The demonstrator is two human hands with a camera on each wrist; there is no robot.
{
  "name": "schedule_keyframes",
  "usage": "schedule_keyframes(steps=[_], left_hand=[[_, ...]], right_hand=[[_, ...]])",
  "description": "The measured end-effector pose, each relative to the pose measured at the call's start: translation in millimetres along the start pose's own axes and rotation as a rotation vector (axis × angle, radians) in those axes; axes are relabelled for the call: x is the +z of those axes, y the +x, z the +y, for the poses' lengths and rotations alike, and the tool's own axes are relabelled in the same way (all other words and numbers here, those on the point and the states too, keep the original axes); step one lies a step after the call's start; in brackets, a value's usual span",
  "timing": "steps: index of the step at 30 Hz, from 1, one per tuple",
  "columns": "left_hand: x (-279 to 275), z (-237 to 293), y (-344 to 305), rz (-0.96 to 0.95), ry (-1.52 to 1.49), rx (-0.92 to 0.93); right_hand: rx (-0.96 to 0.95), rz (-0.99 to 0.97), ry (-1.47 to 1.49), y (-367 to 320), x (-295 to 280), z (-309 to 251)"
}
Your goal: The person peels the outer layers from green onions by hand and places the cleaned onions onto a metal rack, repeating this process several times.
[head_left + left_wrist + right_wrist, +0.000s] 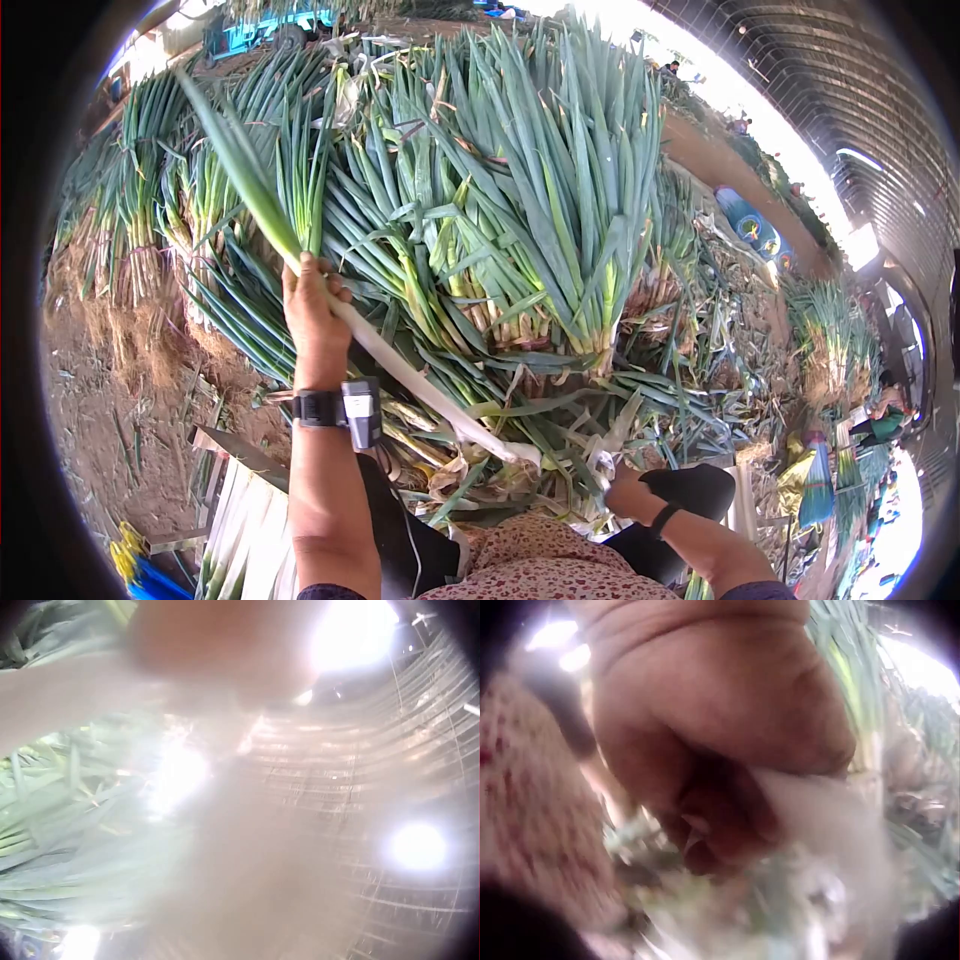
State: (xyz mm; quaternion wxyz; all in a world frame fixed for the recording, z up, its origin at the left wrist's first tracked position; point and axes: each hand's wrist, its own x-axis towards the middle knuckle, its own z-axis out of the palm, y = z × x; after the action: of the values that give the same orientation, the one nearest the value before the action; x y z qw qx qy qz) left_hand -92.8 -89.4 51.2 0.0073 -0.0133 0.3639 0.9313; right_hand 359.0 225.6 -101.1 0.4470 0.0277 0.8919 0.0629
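Head view, lower edge: patterned top (560, 565), dark-trousered knees (690, 488) either side. Right hand (627, 490), lower right of centre, fingers curled in on a pale strip (603, 464) (right wrist view agrees, though the strip is badly blurred there). Left hand (318, 318), left of centre, clamped round a leek (415, 380). The leek slants from the upper left, green leaves high, to its white end at lower middle, just short of the strip. Left wrist view hazy; one pale band at its left edge.

Lower left: white stalks (245, 525) in a stand. Under and around the leek's lower end, loose leaves and peelings (470, 475). Beyond, middle of frame: big tied bundles (560, 200), tips up; more at upper left, roots showing. Far off: blue vehicle (265, 35) upper left, ribbed roof (850, 90) upper right.
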Motion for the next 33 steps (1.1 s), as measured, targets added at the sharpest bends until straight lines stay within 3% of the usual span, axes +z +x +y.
schedule_keyframes(steps=[1, 3, 4, 5, 7, 9, 10, 12, 14, 16, 17, 18, 20, 23, 26, 28, 29, 30, 32, 33], left_hand=[[-2.5, 2.3, 3.7, 0.011, -0.068, -0.021], [-7.4, 1.0, -2.0, 0.017, -0.144, -0.070], [-1.6, -0.4, -3.4, 0.002, -0.190, -0.096], [-7.6, -7.6, 2.1, -0.058, -0.266, -0.142], [-10.5, -14.2, 5.6, -0.186, -0.340, -0.192], [-12.3, -22.3, 9.2, -0.298, -0.440, -0.250], [-13.9, -26.0, 9.7, -0.342, -0.493, -0.275], [-16.9, -28.6, 9.6, -0.404, -0.549, -0.295], [-14.8, -26.3, 5.7, -0.417, -0.538, -0.268], [2.9, -11.9, -10.7, -0.273, -0.454, -0.357], [1.0, -13.2, -12.2, -0.321, -0.402, -0.382], [-0.8, -16.3, -13.4, -0.368, -0.352, -0.410], [-4.1, -21.3, -8.8, -0.242, -0.319, -0.384], [-15.5, -20.5, 0.2, -0.130, -0.284, -0.288], [-6.5, -8.8, -6.6, 0.115, -0.057, -0.196], [-21.3, 2.5, 10.5, 0.139, -0.007, -0.150], [-27.9, -0.6, 15.4, 0.158, -0.015, -0.151], [-27.3, 0.3, 14.0, 0.174, -0.018, -0.157], [-13.7, -6.6, 1.1, 0.249, -0.005, -0.149], [-11.9, -12.6, -0.1, 0.280, 0.016, -0.161]], right_hand=[[0.055, 0.038, -0.048, -10.6, -9.1, 5.3], [0.235, 0.444, 0.176, -38.8, -37.9, 7.5], [0.205, 0.643, 0.281, -27.7, -51.0, 11.8], [0.116, 0.608, 0.629, -23.2, -84.0, 9.7], [0.145, 0.154, 1.103, -21.2, -154.6, -10.8], [-0.222, -0.133, 1.632, 7.4, -159.1, -38.5], [-0.277, -0.188, 1.801, 3.8, -171.5, -66.3], [-0.512, -0.374, 2.086, -1.8, -196.0, -102.0], [-0.888, -0.651, 2.287, 4.9, -217.7, -112.7], [-0.639, -0.179, 2.293, 4.4, -230.7, -124.9], [-0.511, 0.057, 2.264, 2.9, -235.0, -127.1], [-0.505, 0.131, 2.465, 0.3, -236.7, -127.3], [-0.479, 0.305, 2.856, -4.9, -238.2, -123.1], [-0.540, 0.343, 2.738, -27.9, -202.3, -79.8], [-0.193, 0.303, 2.547, -63.9, -150.6, -35.8], [-0.151, 0.298, 2.448, -81.5, -97.9, 16.5], [0.206, 0.336, 2.345, -90.5, -75.0, 40.4], [0.548, 0.335, 1.673, -88.1, -42.0, 72.3], [0.729, 0.307, 0.388, -97.7, -69.2, 71.7], [0.659, 0.535, 0.622, -100.0, -101.5, 56.1]])
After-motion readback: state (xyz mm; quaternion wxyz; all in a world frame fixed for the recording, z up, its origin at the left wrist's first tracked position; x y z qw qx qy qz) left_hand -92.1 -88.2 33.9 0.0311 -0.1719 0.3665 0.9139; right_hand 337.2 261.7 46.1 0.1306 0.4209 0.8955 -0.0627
